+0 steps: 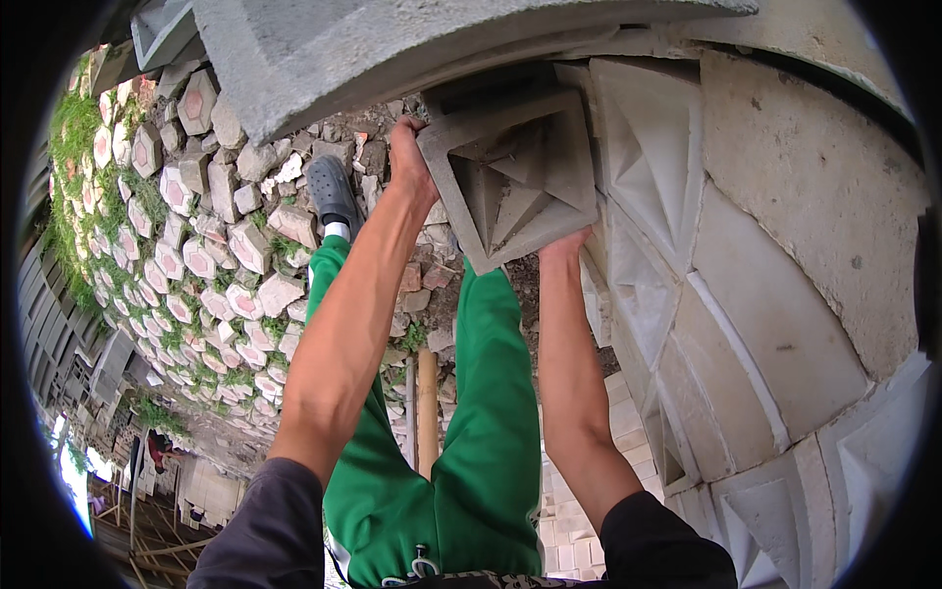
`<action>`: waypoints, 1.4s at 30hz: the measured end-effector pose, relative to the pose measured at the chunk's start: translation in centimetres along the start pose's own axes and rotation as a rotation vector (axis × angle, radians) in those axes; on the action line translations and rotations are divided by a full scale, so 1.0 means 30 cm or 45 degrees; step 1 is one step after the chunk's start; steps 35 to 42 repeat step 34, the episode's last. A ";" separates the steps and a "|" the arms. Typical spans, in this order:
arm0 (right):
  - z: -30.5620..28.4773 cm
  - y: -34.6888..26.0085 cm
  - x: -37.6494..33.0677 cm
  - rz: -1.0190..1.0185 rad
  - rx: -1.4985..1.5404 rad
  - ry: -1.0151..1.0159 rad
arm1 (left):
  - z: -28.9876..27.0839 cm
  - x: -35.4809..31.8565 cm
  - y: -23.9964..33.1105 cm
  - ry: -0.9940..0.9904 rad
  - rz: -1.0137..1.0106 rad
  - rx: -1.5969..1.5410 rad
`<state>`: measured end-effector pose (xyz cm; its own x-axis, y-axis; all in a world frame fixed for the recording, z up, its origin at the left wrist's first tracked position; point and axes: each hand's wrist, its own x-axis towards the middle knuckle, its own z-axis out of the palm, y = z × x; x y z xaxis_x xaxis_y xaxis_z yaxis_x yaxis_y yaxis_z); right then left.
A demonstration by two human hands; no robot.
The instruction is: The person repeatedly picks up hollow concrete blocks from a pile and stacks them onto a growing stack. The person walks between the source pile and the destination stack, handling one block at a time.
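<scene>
A square grey concrete block with a recessed, pyramid-like hollow in its face is held out in front of me between both hands. My left hand grips its left edge near the upper corner, with the fingers wrapped behind it. Under the lower right edge, my right hand supports the block from below, its fingers mostly hidden. The block is tilted and stands close beside a stack of similar concrete blocks on the right. What lies behind it is in shadow.
A grey concrete slab juts across the top above my hands. Loose stones and hexagonal paving blocks with grass cover the ground at left. A wooden pole lies between my legs. Further off at the lower left, a person is visible.
</scene>
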<state>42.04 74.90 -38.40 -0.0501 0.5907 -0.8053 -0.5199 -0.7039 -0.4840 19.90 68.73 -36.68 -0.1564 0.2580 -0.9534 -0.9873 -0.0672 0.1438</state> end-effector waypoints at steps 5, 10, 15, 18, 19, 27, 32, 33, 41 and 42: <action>-0.032 0.031 -0.003 0.091 0.158 0.040 | 0.005 0.011 0.014 0.090 -0.032 0.059; -0.003 0.036 -0.021 0.118 0.064 0.056 | -0.047 0.052 0.007 0.184 -0.048 0.072; -0.030 0.061 -0.007 0.140 0.082 -0.063 | -0.060 0.085 0.020 0.116 -0.114 0.089; -0.003 0.089 -0.029 0.122 0.022 -0.042 | -0.056 0.115 0.020 0.082 -0.027 -0.055; 0.020 0.097 -0.037 0.136 0.037 -0.022 | -0.058 0.122 0.022 0.061 0.002 -0.038; 0.053 0.135 -0.127 0.440 0.127 0.040 | -0.066 0.097 0.000 -0.043 0.018 0.005; 0.056 0.133 -0.133 0.501 0.156 -0.011 | -0.103 0.170 0.003 -0.195 -0.037 -0.179; 0.048 0.133 -0.127 0.500 0.171 -0.042 | -0.111 0.197 0.007 -0.255 -0.055 -0.271; 0.038 0.146 -0.114 0.499 0.186 -0.073 | -0.118 0.215 -0.010 -0.257 -0.063 -0.271; 0.038 0.146 -0.114 0.499 0.186 -0.073 | -0.118 0.215 -0.010 -0.257 -0.063 -0.271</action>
